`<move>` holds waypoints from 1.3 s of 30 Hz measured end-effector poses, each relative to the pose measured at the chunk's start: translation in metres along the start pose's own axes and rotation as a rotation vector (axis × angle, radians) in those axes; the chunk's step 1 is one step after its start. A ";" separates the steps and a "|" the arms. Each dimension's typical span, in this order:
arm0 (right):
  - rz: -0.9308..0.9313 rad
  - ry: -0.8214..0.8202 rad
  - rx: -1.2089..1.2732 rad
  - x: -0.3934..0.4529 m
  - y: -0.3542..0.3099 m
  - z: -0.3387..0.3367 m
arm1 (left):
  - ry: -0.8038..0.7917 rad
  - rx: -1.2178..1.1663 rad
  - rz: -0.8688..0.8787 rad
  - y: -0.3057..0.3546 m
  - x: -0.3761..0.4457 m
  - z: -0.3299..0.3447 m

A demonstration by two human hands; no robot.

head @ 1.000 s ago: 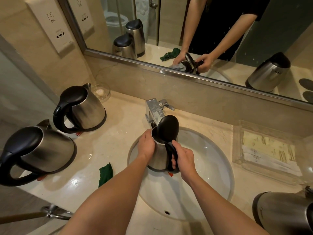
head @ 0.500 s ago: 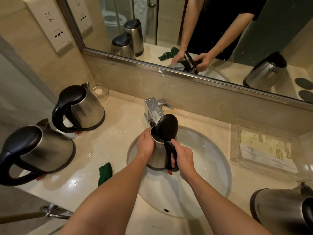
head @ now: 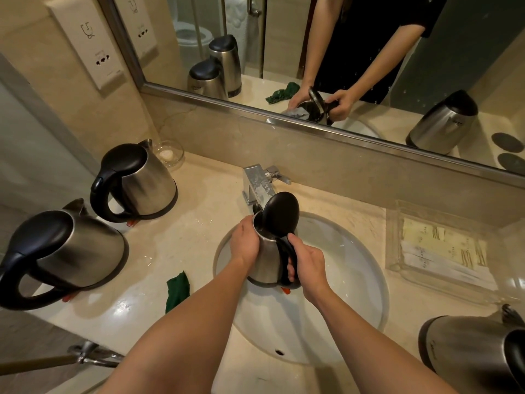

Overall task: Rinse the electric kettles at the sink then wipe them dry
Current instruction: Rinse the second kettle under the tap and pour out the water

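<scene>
A steel electric kettle (head: 268, 258) with its black lid (head: 281, 213) flipped open is held upright over the white sink (head: 358, 282), its mouth just under the chrome faucet (head: 257, 183). My left hand (head: 244, 244) wraps around the kettle's body on its left side. My right hand (head: 308, 264) grips the black handle. Two more kettles (head: 145, 180) (head: 74, 251) stand on the counter to the left with lids shut. A fourth kettle (head: 471, 351) sits at the lower right. A green cloth (head: 177, 290) lies on the counter left of the sink.
A clear tray (head: 397, 237) with packets sits right of the sink. A small glass dish (head: 173, 153) stands by the wall at the back left. The mirror (head: 341, 52) runs along the back wall. A metal rail (head: 85, 355) sticks out at the counter's lower left edge.
</scene>
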State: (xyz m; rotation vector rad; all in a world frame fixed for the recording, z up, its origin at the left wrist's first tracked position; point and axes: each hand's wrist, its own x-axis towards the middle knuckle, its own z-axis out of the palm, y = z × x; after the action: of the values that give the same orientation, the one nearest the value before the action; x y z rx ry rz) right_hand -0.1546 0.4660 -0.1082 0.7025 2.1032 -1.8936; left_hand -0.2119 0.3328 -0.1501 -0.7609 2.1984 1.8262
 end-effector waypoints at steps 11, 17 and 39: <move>-0.016 0.010 -0.001 0.001 0.002 0.001 | 0.003 -0.005 0.008 0.003 -0.001 0.000; -0.013 0.012 0.002 0.002 0.002 0.001 | -0.002 -0.003 0.014 0.003 -0.001 0.000; 0.001 0.031 -0.015 -0.002 0.002 0.002 | 0.002 0.035 0.006 0.003 -0.003 0.000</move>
State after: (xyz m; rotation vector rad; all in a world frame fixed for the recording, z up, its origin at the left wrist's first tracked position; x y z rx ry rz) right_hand -0.1523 0.4635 -0.1097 0.7342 2.1325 -1.8760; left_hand -0.2109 0.3334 -0.1464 -0.7505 2.2293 1.7860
